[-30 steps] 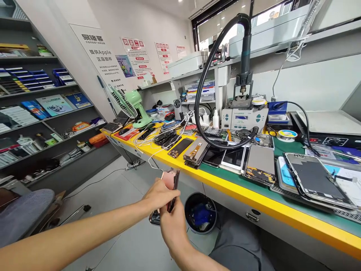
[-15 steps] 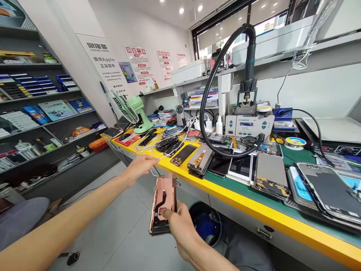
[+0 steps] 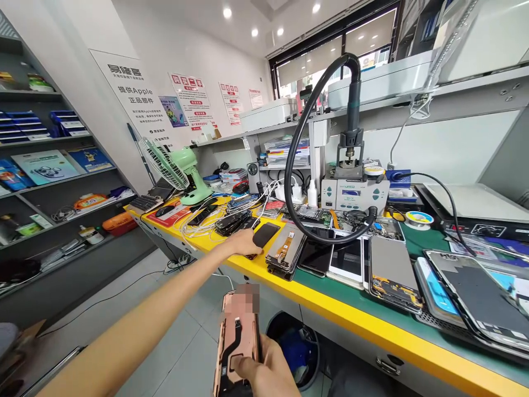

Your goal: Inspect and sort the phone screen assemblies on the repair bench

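1. The long surface (image 3: 322,298), with a yellow front edge, carries most of the things; many panels lie near this edge, probably so that the person reaches them easily.
2. The grey machine (image 3: 351,193) stands further back. Its black hose (image 3: 290,160) loops up and over to a handle in a holder, perhaps to keep the tip away from the panels.
3. The bin (image 3: 283,326) stands below the front edge, which seems a convenient place for waste.
4. The right hand (image 3: 270,369) holds the pink phone body (image 3: 248,336) in the air, lower than the surface. Its grip is closed around the lower part, thumb on the pink side, which faces up, probably to keep it steady and visible.
5. The left hand (image 3: 243,242) reaches over the surface to the dark panel (image 3: 266,234), which lies flat beside a stack of grey panels (image 3: 297,242). I cannot tell if this grip is narrow or wide.
6. The black ribbon (image 3: 237,332) lies flat along the phone body, beyond the thumb.
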A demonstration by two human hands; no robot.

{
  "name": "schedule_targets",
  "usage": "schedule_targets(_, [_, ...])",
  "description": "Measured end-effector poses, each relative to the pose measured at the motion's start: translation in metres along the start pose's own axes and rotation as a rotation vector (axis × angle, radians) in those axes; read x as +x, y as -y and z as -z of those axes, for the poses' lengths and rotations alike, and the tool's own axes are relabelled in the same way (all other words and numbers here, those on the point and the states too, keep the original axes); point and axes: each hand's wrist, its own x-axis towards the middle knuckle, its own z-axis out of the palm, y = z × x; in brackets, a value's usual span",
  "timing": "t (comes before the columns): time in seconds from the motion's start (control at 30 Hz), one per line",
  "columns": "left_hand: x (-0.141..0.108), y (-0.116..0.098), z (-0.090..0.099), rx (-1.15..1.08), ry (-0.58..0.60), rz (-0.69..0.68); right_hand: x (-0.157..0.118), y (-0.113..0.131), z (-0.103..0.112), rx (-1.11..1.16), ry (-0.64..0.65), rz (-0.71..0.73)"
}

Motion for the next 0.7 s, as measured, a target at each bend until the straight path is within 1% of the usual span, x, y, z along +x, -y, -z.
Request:
schedule_targets(0.1, [0.007,0.0,0.004,-0.013,0.029,0.034,-0.002,0.008,-0.002,0.036,-0.023,-0.062])
schedule_targets(0.23, [0.014,0.001,0.007,-0.071,0.128,0.073,-0.004,0.016,-0.002,0.036,-0.025,-0.036])
schedule_targets(0.37, [0.017,0.002,0.007,-0.124,0.199,0.107,-0.005,0.023,0.0,0.018,-0.008,-0.056])
schedule_targets(0.5, [0.019,0.003,0.007,-0.164,0.183,0.121,-0.005,0.028,0.001,0.0,0.079,-0.017])
schedule_targets(0.7, [0.022,0.008,0.005,-0.291,0.09,0.128,0.003,0.026,-0.002,0.014,0.126,0.044])
